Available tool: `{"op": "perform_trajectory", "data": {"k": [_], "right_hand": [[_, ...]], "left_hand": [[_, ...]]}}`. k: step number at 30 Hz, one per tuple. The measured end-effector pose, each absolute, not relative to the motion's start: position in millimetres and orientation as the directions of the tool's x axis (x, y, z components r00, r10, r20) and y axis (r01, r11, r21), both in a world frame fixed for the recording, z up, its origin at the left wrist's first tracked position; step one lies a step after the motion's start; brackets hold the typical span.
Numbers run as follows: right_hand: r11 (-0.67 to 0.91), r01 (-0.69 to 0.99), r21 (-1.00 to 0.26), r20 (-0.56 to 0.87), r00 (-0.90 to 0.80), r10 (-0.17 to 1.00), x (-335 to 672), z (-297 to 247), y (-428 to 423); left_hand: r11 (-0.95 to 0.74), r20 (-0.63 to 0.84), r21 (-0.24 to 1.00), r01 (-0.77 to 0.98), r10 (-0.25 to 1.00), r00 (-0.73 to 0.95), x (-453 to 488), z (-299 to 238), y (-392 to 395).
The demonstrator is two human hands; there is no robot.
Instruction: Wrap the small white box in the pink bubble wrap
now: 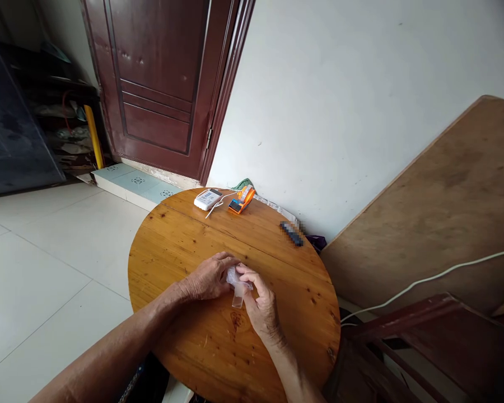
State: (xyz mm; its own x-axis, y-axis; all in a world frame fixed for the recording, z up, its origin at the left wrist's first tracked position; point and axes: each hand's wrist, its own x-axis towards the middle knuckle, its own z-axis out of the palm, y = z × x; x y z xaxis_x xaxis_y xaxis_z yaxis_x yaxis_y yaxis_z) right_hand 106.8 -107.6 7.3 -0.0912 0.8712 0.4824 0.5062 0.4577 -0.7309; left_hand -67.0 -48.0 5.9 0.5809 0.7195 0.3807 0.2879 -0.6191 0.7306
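My two hands meet over the middle of a round wooden table (180,235). My left hand (210,277) and my right hand (261,305) both pinch a small clear plastic packet (237,286) with crumpled wrapping at its top. The packet's lower flat end hangs down between the hands, just above the tabletop. The fingers of both hands are curled closed around it.
At the table's far edge lie a white box (207,198) with a white cord, an orange device (241,200) and a dark bar-shaped item (291,233). A wooden board (445,207) leans on the wall at right, with a white cable (424,279). A dark red door (159,84) stands behind.
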Motion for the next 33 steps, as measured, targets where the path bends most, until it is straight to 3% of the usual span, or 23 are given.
{"op": "perform_trajectory", "data": {"k": [3,8,11,14,17,20,22,28,33], "right_hand": [[0.358,0.466,-0.809,0.377,-0.055,0.924,108,20,-101],[0.113,0.309,-0.944,0.089,-0.091,0.992,114,32,-81],[0.008,0.167,-0.986,-0.025,-0.196,0.98,113,28,-72],[-0.039,0.098,-0.994,-0.055,-0.165,0.985,109,22,-66],[-0.067,0.098,-0.993,-0.076,-0.097,0.992,106,20,-60],[-0.066,0.159,-0.985,-0.081,-0.087,0.993,106,21,-53],[-0.061,0.206,-0.977,-0.077,-0.069,0.995,106,21,-48],[-0.028,0.29,-0.957,-0.043,-0.043,0.998,104,19,-34],[0.069,0.321,-0.945,0.07,-0.009,0.998,103,13,-26]], "left_hand": [[-0.536,0.338,0.801,0.266,0.772,0.538,-67,12,-51],[-0.232,0.074,0.899,0.37,0.916,0.395,-67,18,-50],[-0.179,0.019,0.82,0.543,0.958,0.288,-67,19,-47],[-0.208,0.052,0.726,0.656,0.967,0.248,-69,23,-46],[-0.262,0.094,0.816,0.515,0.94,0.328,-72,26,-45],[-0.131,0.023,0.964,0.231,0.907,0.42,-74,25,-43],[-0.027,-0.024,0.994,0.108,0.893,0.45,-74,20,-41],[0.004,-0.033,0.997,0.071,0.909,0.416,-70,2,-34],[0.003,0.001,1.0,-0.01,0.897,0.443,-70,-7,-31]]}}
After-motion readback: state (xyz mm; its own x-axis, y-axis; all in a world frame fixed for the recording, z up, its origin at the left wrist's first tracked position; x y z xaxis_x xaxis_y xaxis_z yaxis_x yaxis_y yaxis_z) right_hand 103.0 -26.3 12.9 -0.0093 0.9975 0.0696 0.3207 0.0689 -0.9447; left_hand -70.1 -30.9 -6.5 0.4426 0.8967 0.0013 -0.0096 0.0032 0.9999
